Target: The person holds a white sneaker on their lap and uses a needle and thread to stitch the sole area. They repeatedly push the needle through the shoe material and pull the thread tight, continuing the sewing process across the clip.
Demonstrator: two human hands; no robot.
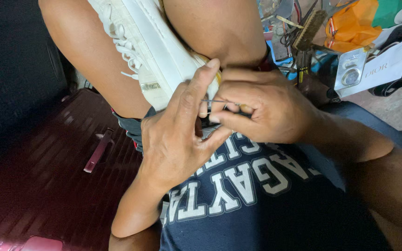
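White laced sneaker (154,51) clamped between knees above hands; right hand (266,109) pinches thin needle (219,101), left hand (177,135) steadies sole.

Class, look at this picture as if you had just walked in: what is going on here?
A seated person grips a white sneaker between the knees, sole edge toward the hands. The right hand pinches a thin metal needle at the shoe's edge, and the left hand steadies beside it, thumb pressed near the sole. Whether thread follows the needle is too small to tell. Behind, a brush and an orange bag lie among clutter; a dark red ridged surface is at the left.
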